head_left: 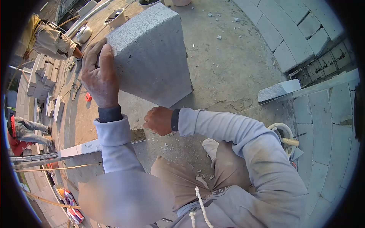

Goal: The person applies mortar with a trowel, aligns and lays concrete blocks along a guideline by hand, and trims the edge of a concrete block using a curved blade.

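A large pale grey aerated concrete block stands tilted in front of me, its rough top edge toward the far side. My left hand grips its left end, with thumb and fingers bent over the upper corner. Just below the block's near lower edge is my right hand, its fingers curled in. Whatever those fingers may hold is hidden, and I cannot tell if they touch the block. A thin string line runs across the floor close by the right hand.
Beside my right knee sits a white bucket with a wooden-handled tool. A cut block piece lies to the right, near block walls. Buckets and a metal kettle stand far left. Two people are at left.
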`<state>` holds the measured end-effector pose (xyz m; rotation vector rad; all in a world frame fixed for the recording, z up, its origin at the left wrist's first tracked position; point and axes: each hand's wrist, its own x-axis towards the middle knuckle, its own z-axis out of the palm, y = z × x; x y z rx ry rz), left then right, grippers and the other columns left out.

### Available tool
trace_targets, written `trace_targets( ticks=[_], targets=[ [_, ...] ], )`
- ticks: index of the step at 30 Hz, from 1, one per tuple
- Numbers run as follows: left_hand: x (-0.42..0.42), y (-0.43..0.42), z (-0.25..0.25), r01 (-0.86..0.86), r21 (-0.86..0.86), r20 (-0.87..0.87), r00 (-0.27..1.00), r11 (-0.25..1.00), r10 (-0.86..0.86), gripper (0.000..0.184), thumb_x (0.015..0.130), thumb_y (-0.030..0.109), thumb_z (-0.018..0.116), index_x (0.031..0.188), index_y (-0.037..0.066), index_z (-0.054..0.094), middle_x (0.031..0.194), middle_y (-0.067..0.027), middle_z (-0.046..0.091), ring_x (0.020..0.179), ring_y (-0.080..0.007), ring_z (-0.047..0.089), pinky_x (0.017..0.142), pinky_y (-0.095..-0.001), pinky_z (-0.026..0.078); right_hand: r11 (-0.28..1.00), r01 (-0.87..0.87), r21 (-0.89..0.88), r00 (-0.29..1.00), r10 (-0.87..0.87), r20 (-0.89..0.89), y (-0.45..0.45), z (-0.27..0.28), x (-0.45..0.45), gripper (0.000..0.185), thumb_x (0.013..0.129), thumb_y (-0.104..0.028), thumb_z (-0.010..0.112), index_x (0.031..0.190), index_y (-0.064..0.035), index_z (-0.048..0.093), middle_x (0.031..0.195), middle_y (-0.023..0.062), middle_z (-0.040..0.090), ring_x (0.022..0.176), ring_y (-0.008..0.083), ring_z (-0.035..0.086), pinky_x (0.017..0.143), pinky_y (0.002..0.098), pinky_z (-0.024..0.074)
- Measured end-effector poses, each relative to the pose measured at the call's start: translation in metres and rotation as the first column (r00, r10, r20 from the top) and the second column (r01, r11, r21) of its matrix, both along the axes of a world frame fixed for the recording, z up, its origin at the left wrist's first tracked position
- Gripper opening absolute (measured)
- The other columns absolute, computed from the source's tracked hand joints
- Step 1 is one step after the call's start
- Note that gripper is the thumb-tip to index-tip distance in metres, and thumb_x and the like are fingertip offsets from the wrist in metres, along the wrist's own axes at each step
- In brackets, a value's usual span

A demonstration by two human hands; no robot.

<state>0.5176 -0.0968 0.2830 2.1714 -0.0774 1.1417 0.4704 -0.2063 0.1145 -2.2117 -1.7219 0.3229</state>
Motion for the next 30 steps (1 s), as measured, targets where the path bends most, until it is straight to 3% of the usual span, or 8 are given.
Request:
trace_targets(
  ticks=[3,6,10,12,17,22,25,30],
  targets=[
    [0.007,0.008,0.002,0.12,-0.095,-0.047,0.991,0.988,-0.124,0.036,0.086,0.026,0.056,0.111,0.003,0.067,0.113,-0.0132,0.065,0.11,-0.0215,0.057,0.099,-0.0338,0.039,0.936,0.314,0.158,0.932,-0.272,-0.241,-0.133,-0.003,-0.012,0.031,0.081,-0.024,0.062,0.109,-0.0088,0.064,0.088,0.015,0.064,0.089,0.0338,0.062,0.076,0.044,0.05],
    [0.016,0.017,-0.001,0.197,-0.15,-0.065,0.976,0.969,-0.209,0.039,0.09,0.024,0.047,0.115,0.0,0.065,0.115,-0.0134,0.064,0.11,-0.0212,0.056,0.101,-0.0321,0.036,0.612,0.714,0.339,0.691,-0.694,-0.202,-0.282,0.012,-0.047,0.031,0.084,-0.018,0.063,0.111,-0.002,0.061,0.098,0.0177,0.065,0.089,0.0328,0.063,0.076,0.0378,0.0509],
    [0.027,0.023,-0.003,0.245,-0.164,-0.03,0.967,0.956,-0.253,0.04,0.09,0.022,0.045,0.114,-0.003,0.064,0.117,-0.0133,0.063,0.109,-0.0218,0.055,0.101,-0.0314,0.036,-0.227,0.953,0.201,-0.145,-0.924,-0.355,-0.428,0.024,-0.158,0.022,0.089,-0.014,0.056,0.101,0.0021,0.065,0.088,0.0157,0.067,0.079,0.0239,0.065,0.072,0.0305,0.0488],
    [0.033,0.029,-0.001,0.248,-0.148,-0.025,0.967,0.957,-0.255,0.039,0.091,0.021,0.046,0.115,-0.004,0.062,0.116,-0.0139,0.063,0.109,-0.0223,0.055,0.101,-0.0319,0.036,-0.305,0.945,0.122,-0.295,-0.951,-0.093,-0.477,0.017,-0.214,0.025,0.086,-0.013,0.059,0.106,-0.0004,0.063,0.1,0.0158,0.065,0.09,0.0267,0.063,0.079,0.0333,0.0484],
    [0.067,0.062,-0.015,0.346,-0.492,0.068,0.93,0.799,-0.361,0.042,0.086,0.013,0.058,0.122,-0.006,0.05,0.117,-0.0149,0.061,0.103,-0.0236,0.058,0.093,-0.0362,0.046,-0.378,0.922,-0.08,-0.268,-0.775,0.573,-0.529,-0.028,-0.27,0.058,0.078,-0.022,0.07,0.129,-0.0097,0.048,0.133,0.0195,0.045,0.123,0.0343,0.044,0.097,0.0439,0.042],
    [0.092,0.103,-0.026,0.18,-0.402,0.012,0.981,0.898,-0.192,0.043,0.083,0.014,0.063,0.119,-0.006,0.052,0.114,-0.0141,0.062,0.099,-0.0252,0.061,0.087,-0.0382,0.051,-0.384,0.787,-0.483,-0.116,-0.861,0.496,-0.558,-0.066,-0.264,0.075,0.072,-0.033,0.076,0.135,-0.0113,0.042,0.134,0.0207,0.043,0.121,0.0384,0.046,0.1,0.0459,0.0407],
    [0.091,0.11,-0.034,0.259,-0.38,0.059,0.965,0.888,-0.256,0.033,0.084,0.013,0.061,0.111,-0.006,0.058,0.113,-0.0129,0.063,0.1,-0.0241,0.061,0.087,-0.0361,0.05,-0.481,0.648,-0.59,-0.098,-0.821,0.562,-0.544,-0.06,-0.241,0.071,0.069,-0.038,0.079,0.128,-0.012,0.048,0.127,0.0163,0.048,0.122,0.033,0.046,0.097,0.0486,0.0436],
    [0.063,0.064,-0.015,0.224,-0.109,0.108,0.971,0.968,-0.213,0.031,0.09,0.019,0.053,0.107,-0.004,0.066,0.111,-0.0126,0.065,0.099,-0.0204,0.061,0.09,-0.0313,0.047,-0.4,0.712,-0.577,0.065,-0.78,0.622,-0.541,-0.1,-0.24,0.06,0.068,-0.036,0.078,0.118,-0.0133,0.056,0.12,0.0123,0.052,0.115,0.0312,0.05,0.091,0.0486,0.0438]
  ],
)
